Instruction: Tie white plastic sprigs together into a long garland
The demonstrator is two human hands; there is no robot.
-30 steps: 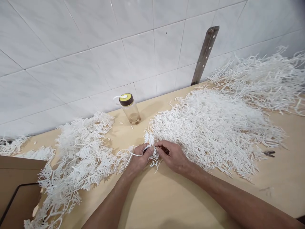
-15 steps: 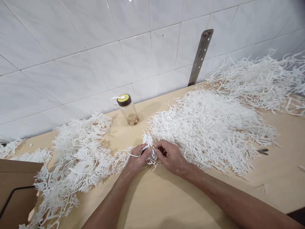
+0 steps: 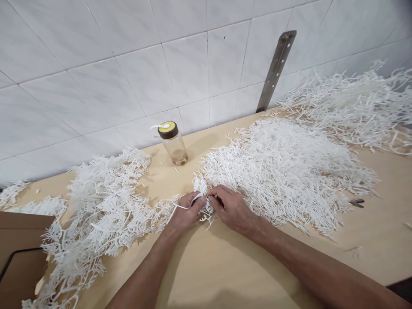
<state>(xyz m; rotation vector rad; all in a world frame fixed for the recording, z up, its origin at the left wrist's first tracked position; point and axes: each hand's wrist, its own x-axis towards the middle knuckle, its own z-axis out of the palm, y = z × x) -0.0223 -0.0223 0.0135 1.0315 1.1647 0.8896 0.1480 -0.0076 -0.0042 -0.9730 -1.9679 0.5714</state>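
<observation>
Near the middle of the table, my left hand (image 3: pixel 189 211) is closed on a white branched plastic sprue (image 3: pixel 200 187), whose curved stem loops over the fingers. My right hand (image 3: pixel 230 209) meets it from the right, thumb and forefinger pinched at the sprue's edge; the small piece between those fingertips is mostly hidden. Just beyond my right hand spreads a big heap of thin white plastic pieces (image 3: pixel 277 171). To the left of my left hand lies a tangled pile of branched white sprues (image 3: pixel 109 206).
A clear bottle (image 3: pixel 175 148) with a yellow and dark lid stands behind my hands. More long white strands (image 3: pixel 357 107) lie at the back right. A dark metal clip-like tool (image 3: pixel 356 203) rests right of the heap. A cardboard box (image 3: pixel 25 253) occupies the left front; a metal bracket (image 3: pixel 275 73) is on the tiled wall.
The camera view has shifted slightly. Both hands stay together at the same sprue, with only tiny finger movement; the piles and bottle look unchanged.
</observation>
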